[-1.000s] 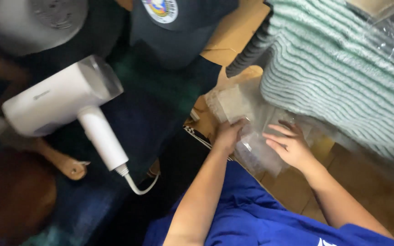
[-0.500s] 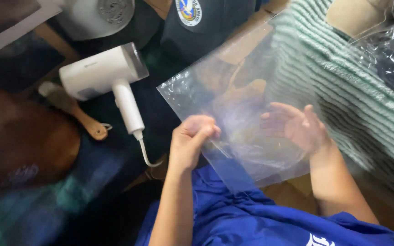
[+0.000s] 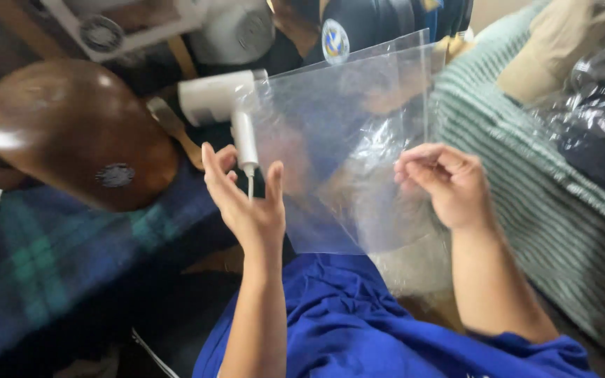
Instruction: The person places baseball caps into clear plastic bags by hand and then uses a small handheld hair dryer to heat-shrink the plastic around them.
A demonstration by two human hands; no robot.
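The right hand (image 3: 449,183) pinches the right edge of a clear plastic bag (image 3: 348,140), which spreads up and to the left from this grip. The left hand (image 3: 246,199) is open with fingers spread, touching the bag's lower left edge. A white hair dryer (image 3: 222,105) lies just behind it.

bag (image 3: 358,140) — clear | dryer (image 3: 222,101) — white | blanket (image 3: 50,259) — blue-green plaid
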